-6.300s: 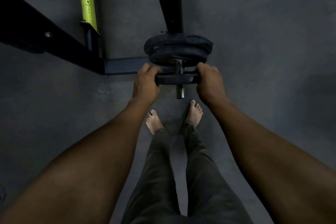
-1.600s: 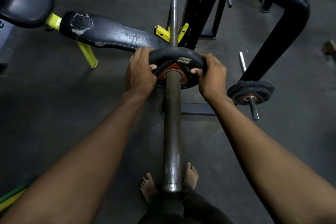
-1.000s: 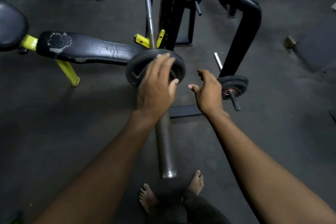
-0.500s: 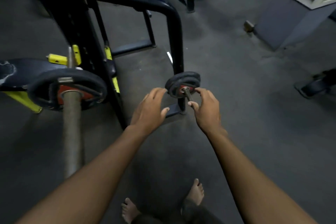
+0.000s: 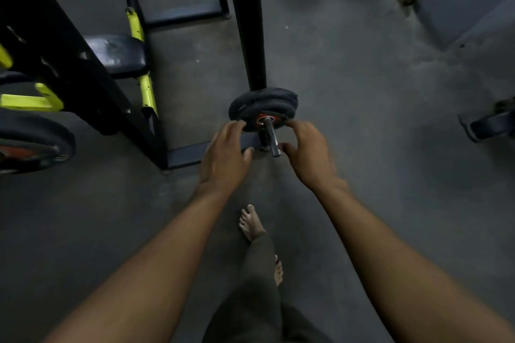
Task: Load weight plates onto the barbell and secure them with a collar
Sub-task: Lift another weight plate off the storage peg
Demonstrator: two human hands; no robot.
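the grey floor [image 5: 362,120] is filling the view, with the black and yellow rack [image 5: 92,86] standing across its upper left part. a loaded plate [image 5: 33,142] is showing at the floor's left edge. a stack of weight plates [image 5: 263,103] is hanging on a short peg [image 5: 271,136] at the rack's foot, near the middle. the left hand [image 5: 225,159] is reaching with fingers spread, fingertips touching the stack's left rim. the right hand [image 5: 306,153] is curling loosely at its right rim, thumb beside the peg's tip.

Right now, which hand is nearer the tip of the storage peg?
Right. The right hand has its thumb almost at the peg tip; the left hand sits a little further off to the peg's left.
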